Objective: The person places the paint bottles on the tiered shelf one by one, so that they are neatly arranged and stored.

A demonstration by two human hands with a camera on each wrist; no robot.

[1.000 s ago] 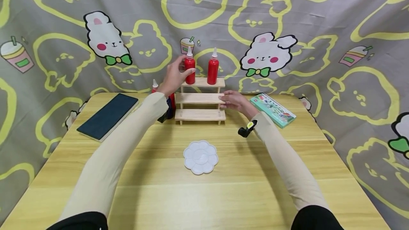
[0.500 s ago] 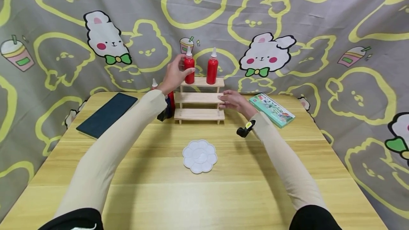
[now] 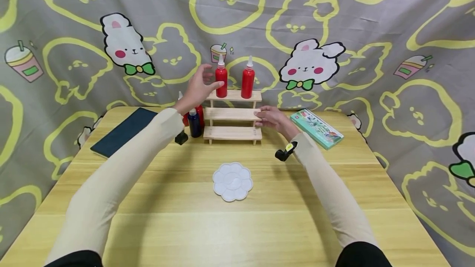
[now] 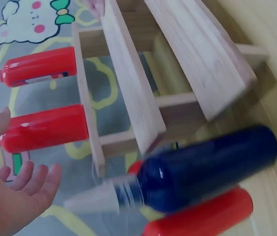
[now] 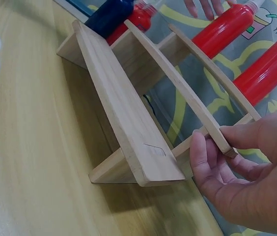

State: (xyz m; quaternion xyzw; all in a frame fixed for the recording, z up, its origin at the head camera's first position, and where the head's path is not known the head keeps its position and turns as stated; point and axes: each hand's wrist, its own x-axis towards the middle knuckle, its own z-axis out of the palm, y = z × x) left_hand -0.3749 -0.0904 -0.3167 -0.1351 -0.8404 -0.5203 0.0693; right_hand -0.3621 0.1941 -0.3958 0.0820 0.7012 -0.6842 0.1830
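Observation:
A three-step wooden rack (image 3: 233, 114) stands at the back of the table. On its top step are two upright red squeeze bottles with pale nozzles, a left one (image 3: 221, 85) and a right one (image 3: 248, 83). Beside the left bottle is my left hand (image 3: 198, 89), its fingers spread and loosely bent; the left wrist view shows a gap between palm and bottle. My right hand (image 5: 256, 177) pinches the right end of the middle step between thumb and fingers. Left of the rack stand a dark blue bottle (image 4: 207, 169) and more red bottles (image 4: 202, 216), partly hidden by the left arm.
A white flower-shaped palette (image 3: 232, 181) lies mid-table in front of the rack. To the right rests a green illustrated box (image 3: 316, 127). A dark flat board or book (image 3: 124, 132) lies at the left. Behind everything hangs a patterned grey curtain (image 3: 230, 19).
My left hand has let go of the left red bottle and drawn back slightly to the left. The blue bottle shows more now. The right hand stays on the rack.

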